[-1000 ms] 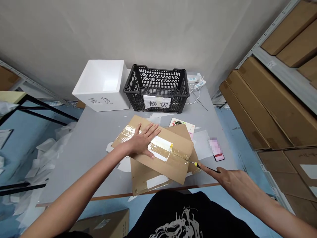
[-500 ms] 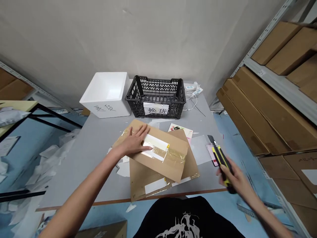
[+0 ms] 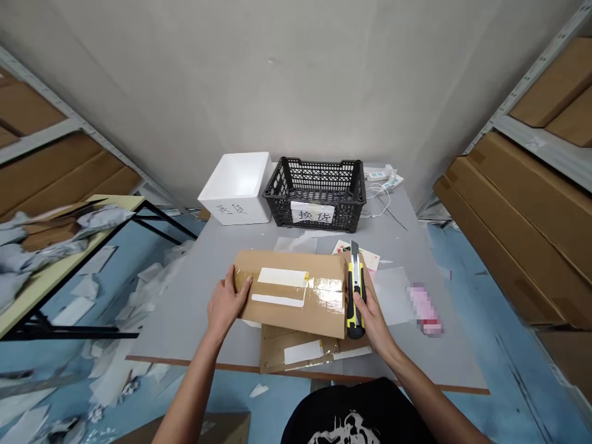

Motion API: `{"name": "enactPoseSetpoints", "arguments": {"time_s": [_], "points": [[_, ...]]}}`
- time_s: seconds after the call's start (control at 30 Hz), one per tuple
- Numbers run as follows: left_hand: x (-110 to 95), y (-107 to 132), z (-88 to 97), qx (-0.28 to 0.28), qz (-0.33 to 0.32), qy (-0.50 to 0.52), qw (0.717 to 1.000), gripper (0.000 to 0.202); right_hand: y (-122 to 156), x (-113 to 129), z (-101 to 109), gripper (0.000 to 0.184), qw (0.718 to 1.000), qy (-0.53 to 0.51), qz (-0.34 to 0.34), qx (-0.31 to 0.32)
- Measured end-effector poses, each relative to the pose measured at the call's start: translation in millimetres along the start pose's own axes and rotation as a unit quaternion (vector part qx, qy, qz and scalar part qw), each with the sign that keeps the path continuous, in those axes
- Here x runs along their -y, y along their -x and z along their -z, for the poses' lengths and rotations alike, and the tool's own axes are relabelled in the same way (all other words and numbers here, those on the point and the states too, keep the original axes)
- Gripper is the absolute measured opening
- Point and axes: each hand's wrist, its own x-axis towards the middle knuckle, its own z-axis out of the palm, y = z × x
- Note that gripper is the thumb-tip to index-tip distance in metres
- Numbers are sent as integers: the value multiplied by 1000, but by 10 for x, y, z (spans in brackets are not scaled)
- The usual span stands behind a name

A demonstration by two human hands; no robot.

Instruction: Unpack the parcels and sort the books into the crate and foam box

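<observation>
A flat grey counter with a thin wooden front edge is carrying everything. To its right, long brown cartons are lying stacked on a metal shelf.

At the far edge of the counter a black plastic basket is standing. It is rectangular, has lattice walls and is wearing a white paper label on its front. Just beside it on the left, a white foam box with thick, smooth walls is sitting with its top open.

Near the front edge, a flat rectangular cardboard parcel is lying square to the person. Glossy clear tape is shining across its top, and two white strips are stuck there. It is resting on a flattened sheet of cardboard, which is sticking out toward the front edge and is carrying a white label of its own.

The left hand is gripping the parcel's left end, with the thumb on top and the fingers curled round the side. The right hand is closing around the handle of a utility knife and pressing against the parcel's right end. The knife is slim, with a yellow and black body. It is lying along that end, with its grey tip pointing toward the far edge.

A clear plastic sleeve is lying flat on the counter to the right of the knife. A small printed card is peeking out beyond the parcel's far right corner.
</observation>
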Motion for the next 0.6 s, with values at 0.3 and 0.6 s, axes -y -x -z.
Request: {"name": "enactPoseSetpoints", "arguments": {"time_s": [0.3,0.6], "points": [[1025,549,-268,-31,193,161,967,75,-414,865,-701,42,967,106,154,170],[918,390,282,-109,-83,180,974,58,-580,1237,-1329,40,910,148,235,308]]}}
